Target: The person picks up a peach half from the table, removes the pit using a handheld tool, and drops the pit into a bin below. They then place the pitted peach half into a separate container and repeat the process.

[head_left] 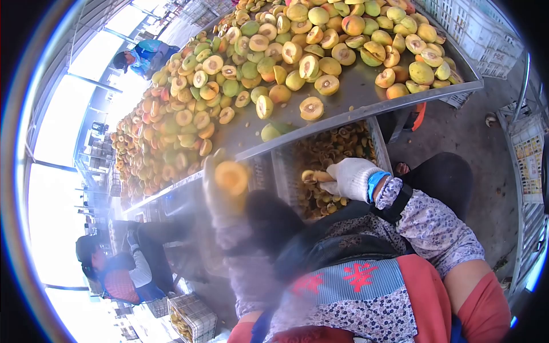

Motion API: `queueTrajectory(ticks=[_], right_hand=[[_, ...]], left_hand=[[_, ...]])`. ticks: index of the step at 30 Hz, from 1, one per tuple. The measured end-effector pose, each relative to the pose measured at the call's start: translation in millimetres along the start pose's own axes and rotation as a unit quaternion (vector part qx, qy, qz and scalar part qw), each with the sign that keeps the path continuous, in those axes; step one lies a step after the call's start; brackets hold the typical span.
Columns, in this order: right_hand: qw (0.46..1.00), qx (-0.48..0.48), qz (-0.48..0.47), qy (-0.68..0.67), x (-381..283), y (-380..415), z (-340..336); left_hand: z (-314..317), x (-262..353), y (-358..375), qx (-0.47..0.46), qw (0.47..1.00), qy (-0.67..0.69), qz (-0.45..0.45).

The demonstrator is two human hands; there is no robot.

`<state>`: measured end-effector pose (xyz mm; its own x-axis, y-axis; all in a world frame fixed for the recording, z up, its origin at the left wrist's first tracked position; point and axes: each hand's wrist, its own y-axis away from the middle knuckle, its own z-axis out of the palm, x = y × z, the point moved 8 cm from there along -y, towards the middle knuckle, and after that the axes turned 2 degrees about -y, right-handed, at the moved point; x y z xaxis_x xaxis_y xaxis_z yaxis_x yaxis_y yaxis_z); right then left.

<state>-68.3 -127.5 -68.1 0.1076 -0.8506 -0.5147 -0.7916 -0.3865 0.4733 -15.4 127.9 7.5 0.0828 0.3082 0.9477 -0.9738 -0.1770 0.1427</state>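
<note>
White knit covers the right hand (350, 178), which is closed around a small brownish object (311, 176); whether that is a tool or a piece of fruit cannot be told. It reaches over a crate (378, 140) of brown and yellow scraps (343, 140), set below the edge of a metal table (360, 91). To its left, the left hand (211, 191), blurred, grasps an orange fruit half (231, 178), cut face toward the camera, just in front of the table's edge; the blur hides whether a stone sits inside. Across the table spreads a large pile of yellow, green and reddish fruit (291, 51), much of it halved. Floral sleeves (434, 220) cover the wearer's forearms, above a patterned apron (372, 277). At the far left, one person (147, 56) in blue is beside the pile, and another person (123, 271) sits lower down, near a slatted crate (197, 320). Pale crates (480, 34) are stacked at upper right.
</note>
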Motion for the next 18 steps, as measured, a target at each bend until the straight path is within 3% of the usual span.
queueTrajectory(ticks=[1, 2, 3, 4, 5, 6, 8, 9, 10, 11, 12, 13, 14, 15, 18], right_hand=[[0.998, 0.046, 0.009, -0.036, 1.1, 1.8, -8.2], [0.993, 0.093, 0.017, -0.073, 3.5, 3.3, -16.8], [0.992, 0.095, 0.016, -0.076, 5.9, 1.7, -17.3], [0.990, 0.115, 0.011, -0.083, 10.0, -1.4, -19.8], [0.987, 0.136, 0.006, -0.088, 13.1, -4.3, -21.9], [0.978, 0.192, -0.023, -0.078, 8.6, -2.3, -27.3], [0.973, 0.209, -0.033, -0.090, 2.9, -2.7, -29.2], [0.968, 0.225, -0.043, -0.104, -2.2, -1.9, -33.9], [0.976, 0.193, -0.030, -0.096, -6.7, 1.6, -36.4], [0.976, 0.194, -0.028, -0.096, -8.0, 3.7, -39.9], [0.979, 0.177, -0.020, -0.097, -7.4, 4.1, -39.2], [0.982, 0.159, -0.012, -0.098, -5.5, 3.0, -37.5], [0.983, 0.150, -0.004, -0.102, -2.5, 1.3, -36.6], [0.983, 0.150, -0.001, -0.103, -0.2, -0.3, -36.0], [0.976, 0.195, -0.021, -0.096, 1.3, -5.1, -38.3]], left_hand=[[-25.9, 14.7, 1.2, 0.017, 0.996, -0.081, 0.016], [-50.9, 35.1, 1.1, 0.023, 0.942, -0.321, 0.093], [-58.9, 50.5, 1.6, 0.027, 0.825, -0.541, 0.164], [-71.1, 52.0, -4.3, 0.026, 0.823, -0.543, 0.165], [-67.8, 64.3, -1.8, 0.061, 0.764, -0.607, 0.211], [-60.8, 73.9, -0.5, 0.095, 0.698, -0.661, 0.257], [8.9, 74.9, 10.3, 0.008, 0.525, -0.717, 0.459], [23.7, 73.4, -8.8, 0.028, 0.700, -0.622, 0.349], [35.7, 60.8, -33.4, 0.044, 0.839, -0.495, 0.221], [46.1, 44.6, -65.3, 0.048, 0.824, -0.542, 0.161], [52.2, 16.5, -100.9, 0.002, 0.858, -0.500, 0.119], [63.8, 4.3, -127.6, 0.009, 0.812, -0.557, 0.174], [77.1, -15.1, -138.7, -0.029, 0.838, -0.538, 0.086], [86.7, -37.7, -152.2, -0.041, 0.822, -0.568, 0.002], [96.0, -52.9, -168.1, -0.091, 0.791, -0.605, 0.009]])
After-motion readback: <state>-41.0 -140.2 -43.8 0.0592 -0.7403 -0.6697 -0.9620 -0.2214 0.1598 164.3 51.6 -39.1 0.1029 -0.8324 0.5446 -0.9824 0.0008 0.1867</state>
